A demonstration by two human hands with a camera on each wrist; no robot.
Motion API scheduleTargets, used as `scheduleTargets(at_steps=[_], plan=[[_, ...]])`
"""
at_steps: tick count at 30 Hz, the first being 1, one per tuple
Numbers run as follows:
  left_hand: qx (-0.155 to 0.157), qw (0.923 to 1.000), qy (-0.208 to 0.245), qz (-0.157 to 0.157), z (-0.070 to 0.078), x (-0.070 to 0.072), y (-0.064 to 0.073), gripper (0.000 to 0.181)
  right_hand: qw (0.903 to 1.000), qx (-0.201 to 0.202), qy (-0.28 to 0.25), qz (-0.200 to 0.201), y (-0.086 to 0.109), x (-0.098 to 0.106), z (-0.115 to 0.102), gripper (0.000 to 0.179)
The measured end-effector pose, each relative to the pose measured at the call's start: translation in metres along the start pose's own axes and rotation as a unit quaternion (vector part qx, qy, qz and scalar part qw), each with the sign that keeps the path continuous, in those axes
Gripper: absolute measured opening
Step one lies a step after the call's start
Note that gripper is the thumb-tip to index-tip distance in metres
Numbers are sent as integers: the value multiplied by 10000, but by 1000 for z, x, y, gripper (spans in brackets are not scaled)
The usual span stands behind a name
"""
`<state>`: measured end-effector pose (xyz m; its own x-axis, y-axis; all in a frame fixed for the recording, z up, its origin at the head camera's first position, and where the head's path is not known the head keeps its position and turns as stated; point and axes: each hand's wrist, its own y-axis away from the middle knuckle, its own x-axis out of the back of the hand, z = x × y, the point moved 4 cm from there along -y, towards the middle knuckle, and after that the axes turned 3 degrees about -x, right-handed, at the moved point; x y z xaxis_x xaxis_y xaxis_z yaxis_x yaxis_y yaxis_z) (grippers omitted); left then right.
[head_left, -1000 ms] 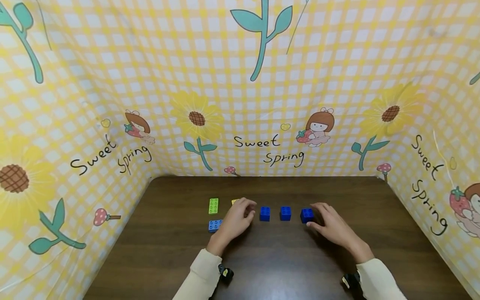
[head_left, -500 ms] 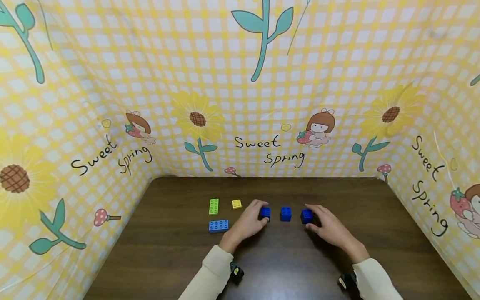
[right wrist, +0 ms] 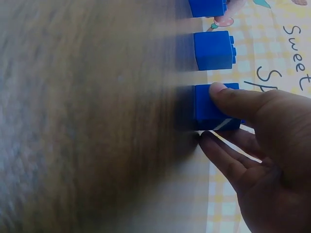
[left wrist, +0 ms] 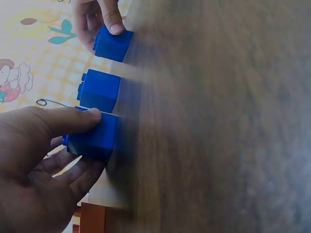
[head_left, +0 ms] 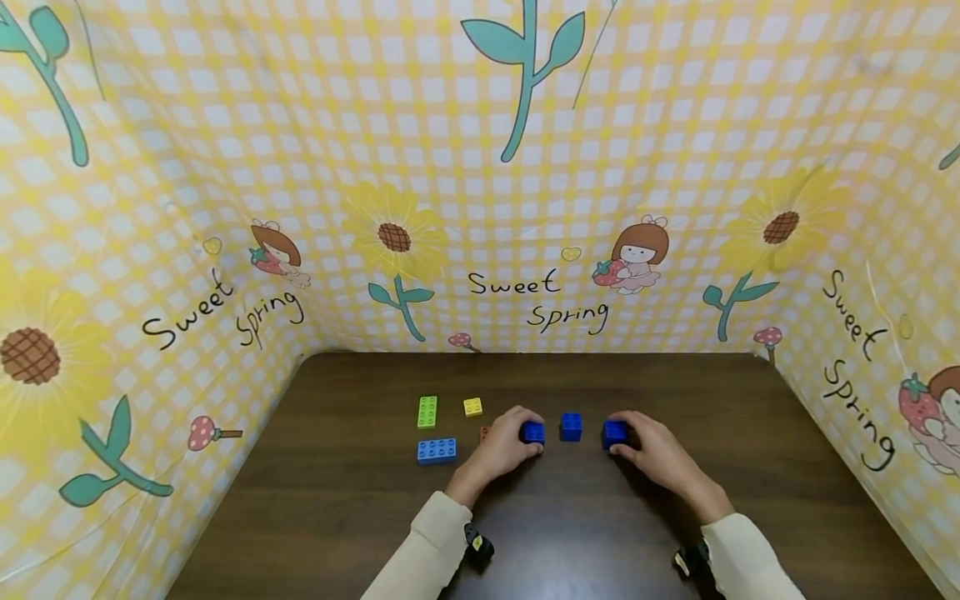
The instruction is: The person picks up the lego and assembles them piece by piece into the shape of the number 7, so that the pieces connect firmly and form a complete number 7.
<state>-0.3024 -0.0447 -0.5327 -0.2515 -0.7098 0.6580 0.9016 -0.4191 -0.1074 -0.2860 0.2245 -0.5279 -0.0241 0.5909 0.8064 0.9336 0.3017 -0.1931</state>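
Observation:
Three dark blue toy bricks with studs on top stand in a row on the brown table. The left hand point(head_left: 504, 443) grips the left blue brick point(head_left: 533, 432), its thumb on the near side and fingers behind. At the other end, the right hand point(head_left: 660, 450) holds the right blue brick point(head_left: 614, 432) between thumb and fingers. The middle blue brick point(head_left: 571, 427) stands untouched between them. In the left wrist view, the thumb lies across the left brick point(left wrist: 95, 138). The right wrist view has the thumb pressed on the right brick point(right wrist: 209, 109).
Left of the hands lie a green brick point(head_left: 427, 412), a small yellow brick point(head_left: 472, 407) and a lighter blue brick point(head_left: 437, 451). An orange-brown brick point(left wrist: 92, 218) is mostly hidden behind the left hand in the head view. A checked cloth point(head_left: 480, 167) walls the table.
The left hand has moved right from over the yellow brick and taken hold of the left blue brick, shifting it slightly nearer. The right hand has closed in on its brick.

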Motion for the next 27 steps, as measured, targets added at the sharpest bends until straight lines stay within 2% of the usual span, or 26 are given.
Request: scheduleTargets(at_steps=[6, 11, 17, 23, 27], plan=[[78, 10000, -6, 17, 1, 0, -1, 35, 9999, -62, -10, 89, -3, 0, 2, 38], [22, 10000, 11, -10, 3, -1, 5, 34, 9998, -151, -95, 24, -4, -1, 4, 39], [-271, 9995, 156, -74, 8, 2, 20, 37, 9995, -265, -169, 5, -3, -4, 6, 38], [-375, 9989, 278, -109, 12, 8, 39, 39, 9995, -267, -135, 65, -6, -6, 5, 38], [-438, 9983, 332, -204, 16, 6, 49, 38, 9995, -277, -166, 50, -5, -6, 5, 38]])
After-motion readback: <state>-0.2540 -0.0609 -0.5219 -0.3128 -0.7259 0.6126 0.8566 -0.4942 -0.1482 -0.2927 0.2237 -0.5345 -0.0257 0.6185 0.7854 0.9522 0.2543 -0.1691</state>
